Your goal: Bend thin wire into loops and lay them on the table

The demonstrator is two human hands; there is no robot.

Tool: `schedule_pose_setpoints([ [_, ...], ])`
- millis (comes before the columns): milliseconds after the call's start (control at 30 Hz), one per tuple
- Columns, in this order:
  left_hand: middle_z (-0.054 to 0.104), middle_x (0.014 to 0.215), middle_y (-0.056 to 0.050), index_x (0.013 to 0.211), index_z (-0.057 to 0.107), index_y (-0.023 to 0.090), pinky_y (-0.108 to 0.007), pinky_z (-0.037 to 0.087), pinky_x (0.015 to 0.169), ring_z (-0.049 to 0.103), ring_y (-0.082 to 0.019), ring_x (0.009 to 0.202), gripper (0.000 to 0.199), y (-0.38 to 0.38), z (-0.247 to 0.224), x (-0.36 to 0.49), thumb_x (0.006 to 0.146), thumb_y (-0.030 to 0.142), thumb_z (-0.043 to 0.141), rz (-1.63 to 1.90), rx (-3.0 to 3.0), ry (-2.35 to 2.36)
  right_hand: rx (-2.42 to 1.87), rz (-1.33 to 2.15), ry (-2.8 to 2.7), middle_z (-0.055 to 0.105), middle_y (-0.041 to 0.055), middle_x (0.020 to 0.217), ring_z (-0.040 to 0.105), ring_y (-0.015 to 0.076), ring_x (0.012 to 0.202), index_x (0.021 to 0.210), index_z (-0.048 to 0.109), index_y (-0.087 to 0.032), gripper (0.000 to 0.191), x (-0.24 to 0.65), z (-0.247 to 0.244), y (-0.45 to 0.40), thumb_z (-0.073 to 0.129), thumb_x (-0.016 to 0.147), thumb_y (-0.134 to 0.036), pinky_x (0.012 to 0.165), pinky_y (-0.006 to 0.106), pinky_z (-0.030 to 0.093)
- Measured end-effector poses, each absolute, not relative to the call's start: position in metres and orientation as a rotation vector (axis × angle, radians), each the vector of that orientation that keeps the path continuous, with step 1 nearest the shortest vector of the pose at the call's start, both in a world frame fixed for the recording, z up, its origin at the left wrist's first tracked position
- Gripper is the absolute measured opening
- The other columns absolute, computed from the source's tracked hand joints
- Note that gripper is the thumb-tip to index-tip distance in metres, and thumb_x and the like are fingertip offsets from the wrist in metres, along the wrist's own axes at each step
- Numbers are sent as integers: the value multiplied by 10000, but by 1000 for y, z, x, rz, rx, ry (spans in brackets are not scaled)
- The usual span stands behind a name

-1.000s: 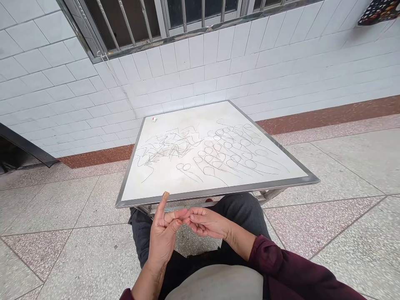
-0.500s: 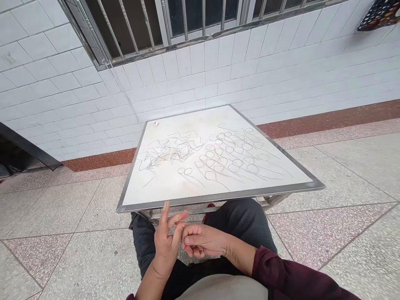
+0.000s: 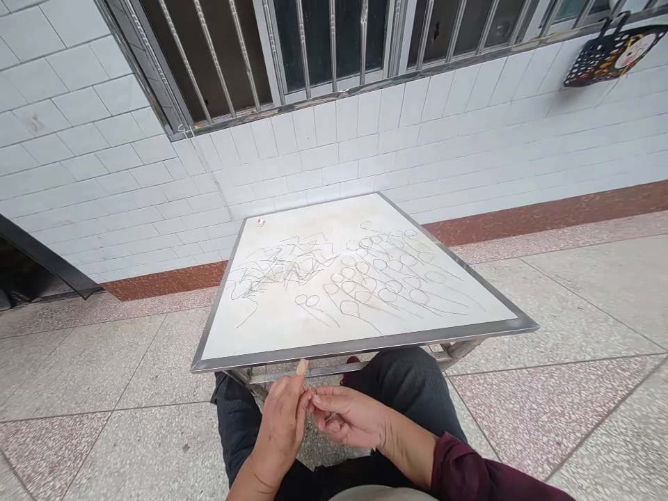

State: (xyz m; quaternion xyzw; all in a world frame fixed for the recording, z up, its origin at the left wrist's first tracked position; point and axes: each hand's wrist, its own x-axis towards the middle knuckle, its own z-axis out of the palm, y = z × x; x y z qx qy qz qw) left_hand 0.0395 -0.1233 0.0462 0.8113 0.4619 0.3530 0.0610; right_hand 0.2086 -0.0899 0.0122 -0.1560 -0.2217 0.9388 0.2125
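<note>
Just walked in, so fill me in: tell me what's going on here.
A seated person holds their left hand and right hand together over their lap, fingertips meeting around something too thin to make out. Just beyond stands a white-topped table with a metal rim. Thin dark lines, possibly wire, lie on it: rows of looped lines on the right, a scribbly tangle on the left, and a small red-and-white bit near the far corner.

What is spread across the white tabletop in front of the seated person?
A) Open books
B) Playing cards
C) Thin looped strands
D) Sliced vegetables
C: thin dark strands, bent into rows of loops and tangled zigzags, lie across the white tabletop.
</note>
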Motion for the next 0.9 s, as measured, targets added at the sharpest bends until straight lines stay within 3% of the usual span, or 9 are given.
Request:
schedule_pose_setpoints([
  [200, 627, 821, -40, 1441, 346, 246, -352, 499, 762, 592, -194, 764, 520, -122, 48, 41, 929, 204, 431, 1132, 2186, 1534, -351, 2431, -519, 661, 52, 935, 602, 49, 745, 964, 668, -125, 265, 209, 17, -100, 783, 725, -136, 655, 130, 441],
  [300, 629, 796, -37, 1430, 373, 224, -342, 501, 744, 600, -193, 744, 501, -122, 48, 43, 933, 257, 427, 1114, 2057, 1600, -410, 2314, -573, 670, 42, 870, 598, 50, 702, 880, 682, -129, 145, 204, 16, -104, 749, 780, -209, 663, 155, 449],
  [567, 645, 849, -64, 1394, 439, 202, -337, 501, 743, 609, -199, 765, 475, -126, 43, 40, 932, 309, 417, 1111, 1937, 1597, -443, 2145, -723, 681, 52, 844, 606, 90, 708, 859, 701, -134, 186, 195, 18, -111, 788, 732, -239, 653, 198, 442],
  [667, 646, 870, -80, 1374, 470, 198, -343, 500, 744, 603, -211, 774, 464, -127, 39, 40, 929, 317, 419, 1142, 1910, 1589, -455, 2130, -727, 678, 37, 831, 606, 100, 732, 866, 710, -145, 264, 193, 18, -114, 844, 641, -178, 677, 202, 443],
  [900, 616, 828, -62, 1409, 419, 218, -349, 494, 756, 579, -202, 757, 477, -127, 33, 40, 938, 294, 410, 1152, 1914, 1501, -431, 2173, -482, 665, 32, 815, 582, 71, 671, 836, 706, -156, 179, 192, 12, -113, 789, 733, -276, 671, 187, 454],
])
